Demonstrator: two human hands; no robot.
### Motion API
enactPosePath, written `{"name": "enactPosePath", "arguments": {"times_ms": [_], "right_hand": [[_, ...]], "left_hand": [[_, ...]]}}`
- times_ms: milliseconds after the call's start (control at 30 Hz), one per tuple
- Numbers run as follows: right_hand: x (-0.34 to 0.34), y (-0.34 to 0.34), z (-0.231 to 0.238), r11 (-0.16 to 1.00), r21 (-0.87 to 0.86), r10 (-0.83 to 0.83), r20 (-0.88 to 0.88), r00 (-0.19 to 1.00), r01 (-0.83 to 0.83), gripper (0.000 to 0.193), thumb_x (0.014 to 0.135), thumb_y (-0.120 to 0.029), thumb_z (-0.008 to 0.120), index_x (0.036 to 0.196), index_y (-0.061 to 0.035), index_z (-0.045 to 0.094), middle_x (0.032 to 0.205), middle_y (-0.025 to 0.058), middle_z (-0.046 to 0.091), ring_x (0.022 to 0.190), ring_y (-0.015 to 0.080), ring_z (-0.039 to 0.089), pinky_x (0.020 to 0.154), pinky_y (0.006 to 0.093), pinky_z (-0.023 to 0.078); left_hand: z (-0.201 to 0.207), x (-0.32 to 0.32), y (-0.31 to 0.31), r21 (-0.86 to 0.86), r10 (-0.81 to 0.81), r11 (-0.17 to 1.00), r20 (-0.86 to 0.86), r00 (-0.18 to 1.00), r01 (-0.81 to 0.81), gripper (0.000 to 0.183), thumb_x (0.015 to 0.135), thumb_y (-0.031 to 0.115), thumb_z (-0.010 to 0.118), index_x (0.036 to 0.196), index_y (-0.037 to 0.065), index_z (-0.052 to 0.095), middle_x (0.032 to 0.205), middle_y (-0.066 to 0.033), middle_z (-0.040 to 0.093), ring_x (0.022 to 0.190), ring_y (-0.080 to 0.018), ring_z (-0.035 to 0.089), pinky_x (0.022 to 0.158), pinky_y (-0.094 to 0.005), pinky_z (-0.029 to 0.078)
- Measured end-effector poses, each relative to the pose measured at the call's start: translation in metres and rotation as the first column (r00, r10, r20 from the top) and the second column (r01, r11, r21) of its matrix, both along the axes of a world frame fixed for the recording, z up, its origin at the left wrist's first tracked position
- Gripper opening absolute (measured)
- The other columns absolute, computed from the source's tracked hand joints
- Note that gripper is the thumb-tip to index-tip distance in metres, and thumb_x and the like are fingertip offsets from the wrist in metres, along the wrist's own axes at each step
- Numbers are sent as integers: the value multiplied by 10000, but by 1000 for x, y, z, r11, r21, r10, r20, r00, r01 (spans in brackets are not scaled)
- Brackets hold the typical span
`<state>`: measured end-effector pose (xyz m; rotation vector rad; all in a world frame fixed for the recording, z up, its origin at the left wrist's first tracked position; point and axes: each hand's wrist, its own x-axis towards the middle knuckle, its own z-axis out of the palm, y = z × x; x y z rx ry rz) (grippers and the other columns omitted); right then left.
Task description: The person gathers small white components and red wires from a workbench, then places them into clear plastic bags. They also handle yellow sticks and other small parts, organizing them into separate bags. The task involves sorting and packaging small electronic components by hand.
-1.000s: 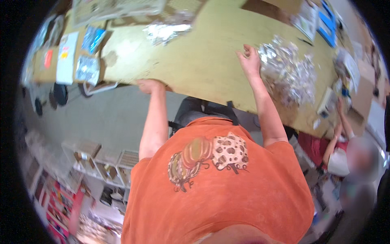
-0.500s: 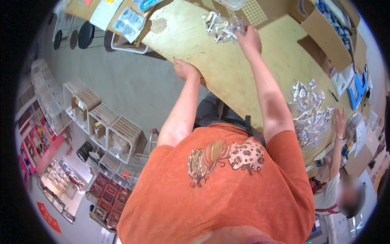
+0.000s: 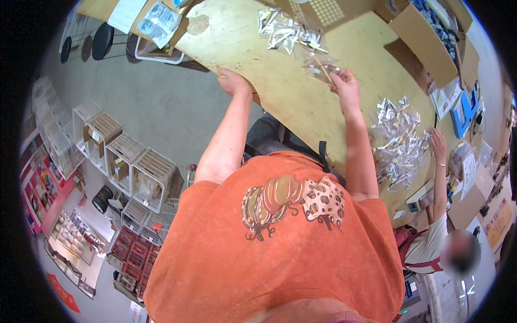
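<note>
My right hand [image 3: 344,89] is over the table, its fingers closed on a small clear plastic bag [image 3: 319,67] with a thin tan stick and small pieces in it. Just beyond lies a loose pile of similar clear bags [image 3: 291,35] with white and dark pieces. My left hand [image 3: 235,82] is closed at the edge of the yellowish table [image 3: 280,89], part of its fingers hidden. Off to the right is a larger heap of bagged white pieces [image 3: 401,142], with a co-worker's hand [image 3: 438,141] beside it.
An open cardboard box [image 3: 423,46] holding blue-and-white packs stands at the far right. A blue object [image 3: 462,116] and papers lie below it. A silver packet [image 3: 159,24] rests at the far left. White crates [image 3: 148,177] stand on the floor at left.
My right hand has drawn back from the far pile toward me, bringing one small bag with it. The left hand stays at the table edge. The co-worker's hand has shifted closer to the heap.
</note>
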<state>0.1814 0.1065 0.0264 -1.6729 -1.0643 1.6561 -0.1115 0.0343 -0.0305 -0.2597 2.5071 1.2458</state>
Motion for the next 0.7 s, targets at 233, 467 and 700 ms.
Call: {"name": "enactPosePath", "arguments": {"times_ms": [233, 467, 700], "right_hand": [[20, -27, -13, 975, 108, 144, 351, 925, -193, 289, 859, -67, 658, 1134, -12, 589, 861, 41, 644, 786, 106, 610, 713, 242, 499], [-47, 24, 3, 988, 82, 56, 599, 799, -130, 398, 801, -203, 744, 1139, -19, 643, 941, 106, 705, 835, 184, 671, 755, 303, 520], [-35, 10, -18, 997, 35, 57, 241, 969, -67, 218, 849, -171, 727, 983, -5, 681, 915, 72, 703, 878, 147, 674, 744, 288, 522]], "left_hand": [[-4, -3, 0, -23, 4, 1000, -8, 1000, -4, 623, 999, 473, 393, 1111, -101, 604, 1067, -308, 654, 979, -449, 634, 841, -491, 498], [10, -1, 6, 27, 39, 999, -4, 999, -39, 606, 995, 440, 406, 1097, -120, 613, 1066, -318, 654, 978, -446, 639, 830, -478, 508], [12, 2, 4, -8, 33, 999, -11, 999, -33, 620, 990, 454, 411, 1119, -120, 606, 1072, -324, 650, 987, -451, 636, 856, -486, 499]]}}
